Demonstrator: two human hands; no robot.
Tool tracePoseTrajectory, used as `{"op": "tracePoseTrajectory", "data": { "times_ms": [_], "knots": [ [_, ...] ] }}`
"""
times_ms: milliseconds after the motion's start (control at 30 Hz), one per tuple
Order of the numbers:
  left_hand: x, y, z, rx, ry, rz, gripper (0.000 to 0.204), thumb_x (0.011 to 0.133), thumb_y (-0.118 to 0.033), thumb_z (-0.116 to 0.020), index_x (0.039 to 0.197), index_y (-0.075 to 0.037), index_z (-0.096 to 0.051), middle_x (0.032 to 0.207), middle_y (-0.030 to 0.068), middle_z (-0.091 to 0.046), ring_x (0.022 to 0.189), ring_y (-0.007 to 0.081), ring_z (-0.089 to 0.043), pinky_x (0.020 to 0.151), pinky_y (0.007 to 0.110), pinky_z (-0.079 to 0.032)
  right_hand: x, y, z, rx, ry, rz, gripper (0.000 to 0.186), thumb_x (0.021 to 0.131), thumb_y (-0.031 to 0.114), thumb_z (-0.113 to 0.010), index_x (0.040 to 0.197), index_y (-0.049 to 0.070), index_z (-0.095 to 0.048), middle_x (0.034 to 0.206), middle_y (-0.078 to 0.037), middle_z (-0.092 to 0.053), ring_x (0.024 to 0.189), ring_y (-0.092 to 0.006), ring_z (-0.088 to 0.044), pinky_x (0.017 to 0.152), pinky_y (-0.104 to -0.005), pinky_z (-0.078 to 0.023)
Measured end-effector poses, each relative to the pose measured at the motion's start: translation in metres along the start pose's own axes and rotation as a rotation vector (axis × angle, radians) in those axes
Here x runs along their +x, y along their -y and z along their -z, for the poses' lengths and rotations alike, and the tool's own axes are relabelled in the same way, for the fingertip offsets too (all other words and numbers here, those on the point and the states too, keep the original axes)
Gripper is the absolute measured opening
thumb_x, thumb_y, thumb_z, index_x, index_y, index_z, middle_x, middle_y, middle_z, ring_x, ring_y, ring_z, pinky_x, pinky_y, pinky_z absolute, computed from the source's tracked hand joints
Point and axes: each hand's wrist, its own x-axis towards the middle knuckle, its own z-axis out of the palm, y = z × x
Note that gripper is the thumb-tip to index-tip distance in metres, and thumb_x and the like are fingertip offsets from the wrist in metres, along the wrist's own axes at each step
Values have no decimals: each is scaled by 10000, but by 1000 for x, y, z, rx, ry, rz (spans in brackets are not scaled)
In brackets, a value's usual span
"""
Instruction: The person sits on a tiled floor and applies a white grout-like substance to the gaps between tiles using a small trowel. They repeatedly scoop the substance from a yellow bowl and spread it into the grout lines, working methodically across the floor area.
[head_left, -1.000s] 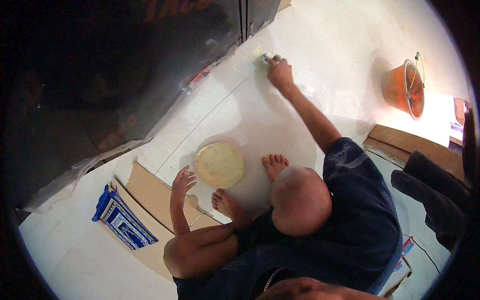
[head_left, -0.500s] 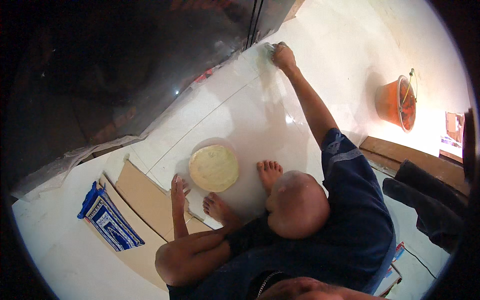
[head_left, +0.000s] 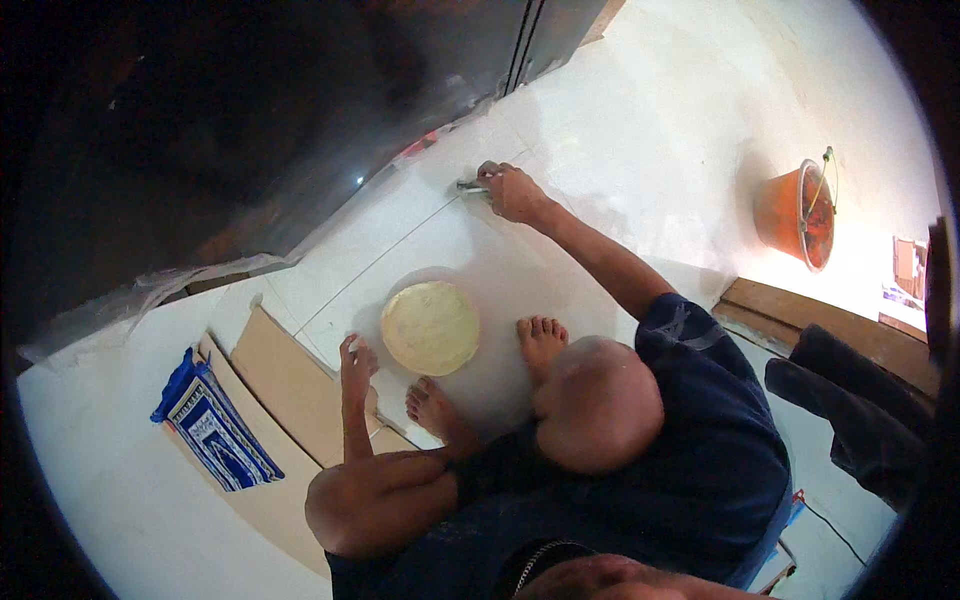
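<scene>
White tile floor (head_left: 620,130): right hand (head_left: 515,190), clenched on metal tool (head_left: 468,185), has drawn back toward the round pan (head_left: 431,327), so the pass along the joint is continuing; left hand (head_left: 355,362) flat, fingers released.

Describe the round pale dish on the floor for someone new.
On the white tiled floor, find the crouching person in the blue shirt. The dish lies ahead of their bare feet. It is the only flat, pale yellow disc; the orange bucket stands apart.

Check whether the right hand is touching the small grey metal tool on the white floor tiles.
Touching. The head view shows the right hand closed around one end of the small grey metal tool, whose other end sticks out to its left.
</scene>
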Motion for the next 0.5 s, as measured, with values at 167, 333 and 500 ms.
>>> {"op": "tracePoseTrajectory", "data": {
  "times_ms": [167, 333, 500],
  "knots": [
    [-4, -7, -7, 112, 29, -70, 462, 935, -366, -514, 1308, -147, -349, 899, 59, -543, 757, 140, -552, 666, 313, -512, -8, -8, 2, -181, -146, 214, 354, 744, 63, -576, 1088, 123, -629, 1206, -72, -502, 1103, -275, -486, 966, -397, -411],
    [-5, 0, -3, 72, 4, -102, 435, 935, -309, -539, 1291, -126, -368, 856, 68, -551, 703, 115, -533, 619, 279, -483, -18, -15, 10, -142, 9, 302, 376, 763, 24, -545, 1102, 159, -634, 1270, -67, -461, 1147, -288, -454, 983, -387, -409],
    [-4, -2, -4, 105, 26, -125, 413, 943, -320, -519, 1278, -133, -367, 863, 70, -536, 692, 122, -551, 616, 288, -511, -16, -21, 22, -146, -27, 162, 382, 788, 6, -518, 1124, 155, -624, 1354, -84, -390, 1194, -298, -436, 1023, -388, -394]
  ]
}}
